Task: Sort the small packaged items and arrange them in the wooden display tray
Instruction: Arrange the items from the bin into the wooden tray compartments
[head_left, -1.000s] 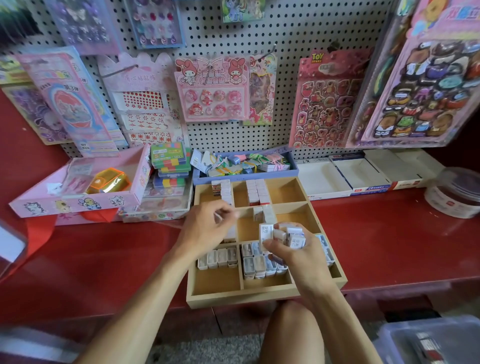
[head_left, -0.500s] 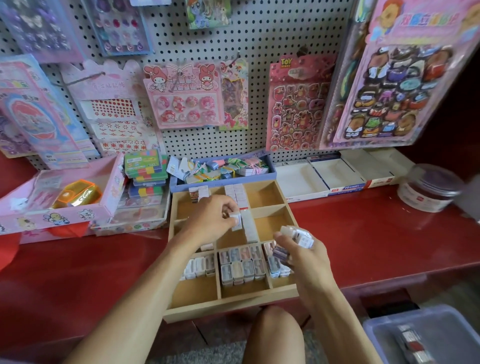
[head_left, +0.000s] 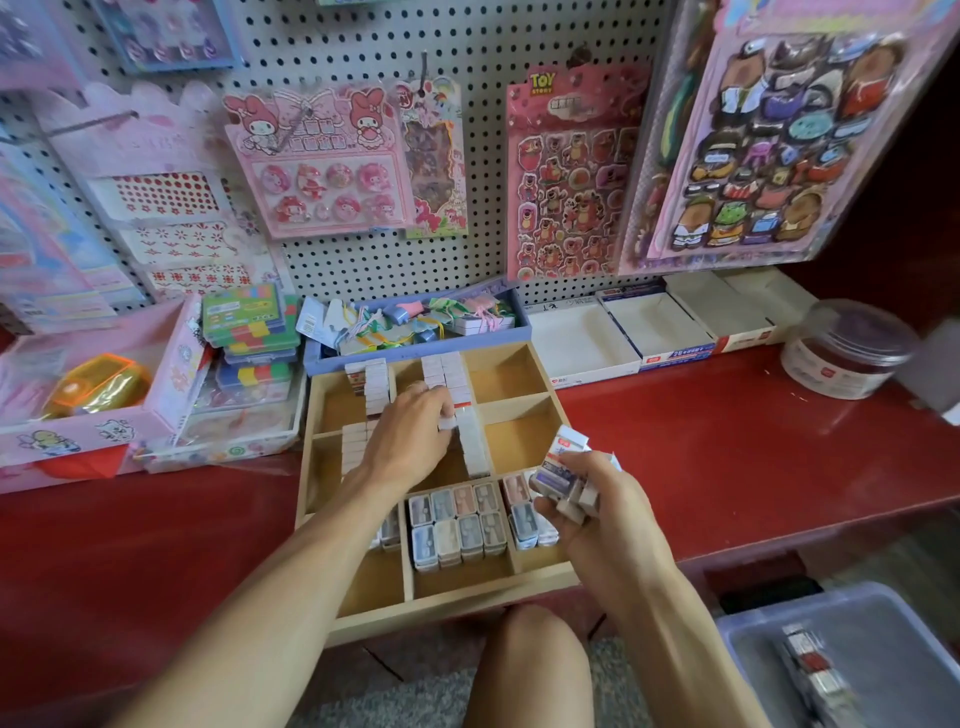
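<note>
Left hand (head_left: 404, 441) lay over the tray (head_left: 457, 605), fingertips curled onto a white packet (head_left: 448, 422). Right hand (head_left: 597, 512) gripped several packets (head_left: 558, 470), fingers closed round them.

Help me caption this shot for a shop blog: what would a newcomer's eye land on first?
Probably the wooden display tray at the centre of the red counter, part-filled with rows of small packaged items. The left hand reaches into its middle section, while the right hand holds a bunch of packets over the tray's right side. Behind, bright sticker sheets hang on the pegboard.
</note>
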